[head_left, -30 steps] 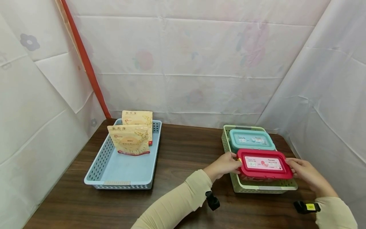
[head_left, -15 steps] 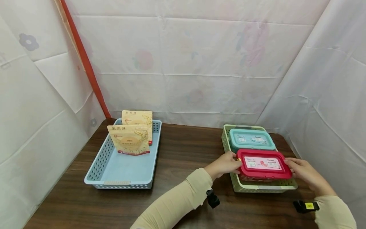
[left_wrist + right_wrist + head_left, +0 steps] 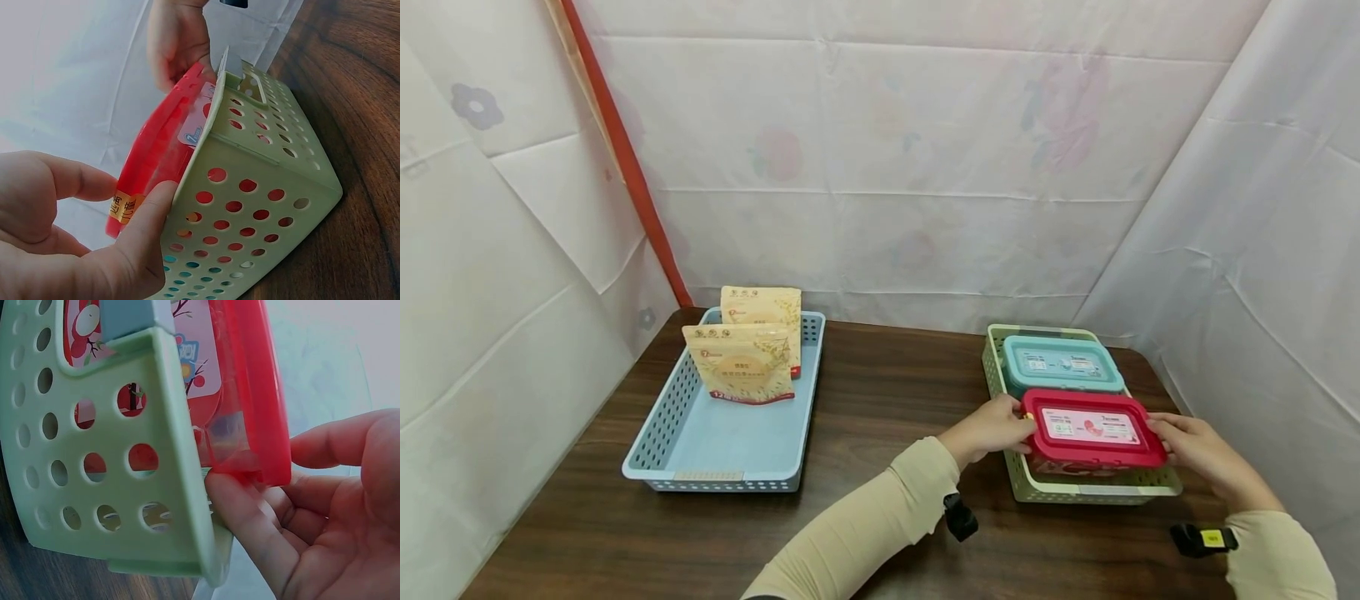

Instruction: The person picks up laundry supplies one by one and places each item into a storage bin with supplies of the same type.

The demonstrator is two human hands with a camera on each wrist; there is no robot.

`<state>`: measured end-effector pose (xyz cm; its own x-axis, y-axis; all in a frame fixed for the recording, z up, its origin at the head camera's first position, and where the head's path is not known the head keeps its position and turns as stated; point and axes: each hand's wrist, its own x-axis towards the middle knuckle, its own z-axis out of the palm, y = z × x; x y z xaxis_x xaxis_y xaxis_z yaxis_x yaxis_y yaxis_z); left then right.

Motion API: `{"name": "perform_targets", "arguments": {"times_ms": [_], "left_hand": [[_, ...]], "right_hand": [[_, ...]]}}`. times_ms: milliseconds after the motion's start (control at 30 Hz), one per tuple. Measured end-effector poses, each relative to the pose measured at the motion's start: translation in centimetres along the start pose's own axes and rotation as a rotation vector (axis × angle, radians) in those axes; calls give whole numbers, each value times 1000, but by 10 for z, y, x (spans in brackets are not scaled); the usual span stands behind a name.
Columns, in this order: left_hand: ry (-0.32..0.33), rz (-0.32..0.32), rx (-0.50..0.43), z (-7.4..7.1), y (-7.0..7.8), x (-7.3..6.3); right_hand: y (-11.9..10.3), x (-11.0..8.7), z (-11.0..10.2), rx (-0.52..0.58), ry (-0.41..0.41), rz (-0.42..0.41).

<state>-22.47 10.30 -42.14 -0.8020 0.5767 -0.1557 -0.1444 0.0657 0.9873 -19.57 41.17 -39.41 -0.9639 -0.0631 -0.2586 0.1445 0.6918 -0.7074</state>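
Observation:
A red lidded plastic box (image 3: pixel 1093 429) with a pink label sits in the front part of a green perforated basket (image 3: pixel 1078 493). My left hand (image 3: pixel 992 432) grips its left end by the lid rim; in the left wrist view the thumb and fingers pinch the edge beside a yellow sticker (image 3: pixel 127 206). At the opposite end my right hand (image 3: pixel 1206 454) holds the rim, with fingers and thumb around the corner in the right wrist view. Behind it in the same basket lies a teal lidded box (image 3: pixel 1062 364). The red box's underside is hidden by the basket walls.
On the left of the dark wooden table (image 3: pixel 887 400) stands a light blue perforated basket (image 3: pixel 722 442). Two cream pouches, a front one (image 3: pixel 741 364) and a back one (image 3: pixel 763 304), stand upright in it. White curtains (image 3: pixel 880 167) enclose the back and sides.
Both hands stay on the red box, which has hardly moved. Only a slight shift of the head camera's view shows.

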Motion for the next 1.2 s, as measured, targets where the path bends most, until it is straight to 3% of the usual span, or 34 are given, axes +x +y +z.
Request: {"name": "perform_targets", "arguments": {"times_ms": [667, 833, 1067, 1200], "left_hand": [[-1, -15, -37, -1, 2, -1], [24, -24, -41, -1, 2, -2], [120, -56, -54, -1, -1, -2], [125, -71, -56, -1, 1, -1]], "right_hand": [[1, -1, 0, 2, -9, 3], [2, -2, 0, 4, -11, -6], [7, -3, 1, 30, -19, -51], [8, -2, -1, 33, -27, -62]]}}
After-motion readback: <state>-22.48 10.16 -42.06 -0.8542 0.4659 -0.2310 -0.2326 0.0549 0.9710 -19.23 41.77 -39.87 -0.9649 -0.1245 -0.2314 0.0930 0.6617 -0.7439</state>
